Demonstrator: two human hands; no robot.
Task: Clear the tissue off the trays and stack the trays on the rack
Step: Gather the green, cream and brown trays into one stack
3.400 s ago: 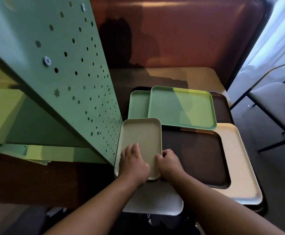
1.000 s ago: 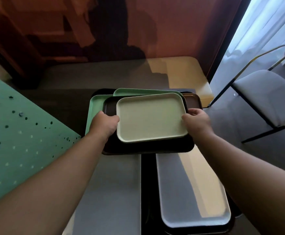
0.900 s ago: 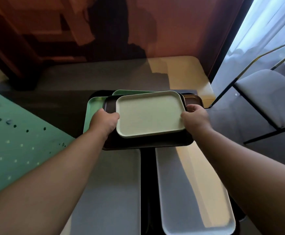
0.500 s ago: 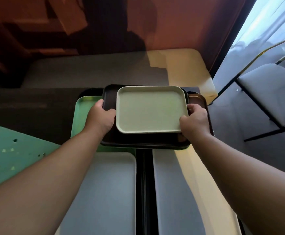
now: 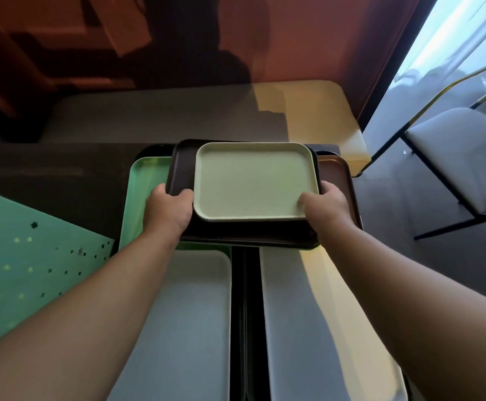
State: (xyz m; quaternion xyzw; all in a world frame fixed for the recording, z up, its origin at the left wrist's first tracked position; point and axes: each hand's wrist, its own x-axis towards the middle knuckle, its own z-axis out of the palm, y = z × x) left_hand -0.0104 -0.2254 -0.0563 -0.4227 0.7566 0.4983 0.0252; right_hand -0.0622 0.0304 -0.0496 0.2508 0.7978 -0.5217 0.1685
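Note:
A small pale green tray (image 5: 250, 180) lies on a larger dark brown tray (image 5: 184, 166). My left hand (image 5: 166, 209) grips the dark tray's left edge and my right hand (image 5: 322, 206) grips its right edge, thumb on the pale tray's corner. Both trays are held over a mint green tray (image 5: 143, 192) and a brown tray (image 5: 337, 175) on the table. Two white trays (image 5: 195, 328) (image 5: 299, 328) lie side by side nearer me. The green perforated rack panel (image 5: 19, 261) is at the left. No tissue is visible.
A grey table top (image 5: 163, 114) extends behind the trays to an orange-brown wall (image 5: 308, 39). A chair (image 5: 461, 157) with a grey seat and dark metal frame stands on the floor at the right, by a curtained window (image 5: 467, 33).
Since the earliest frame I have picked up the dark tray with the pale tray on it and carried the pair away from me over the green and brown trays; the rack slid to the left of view.

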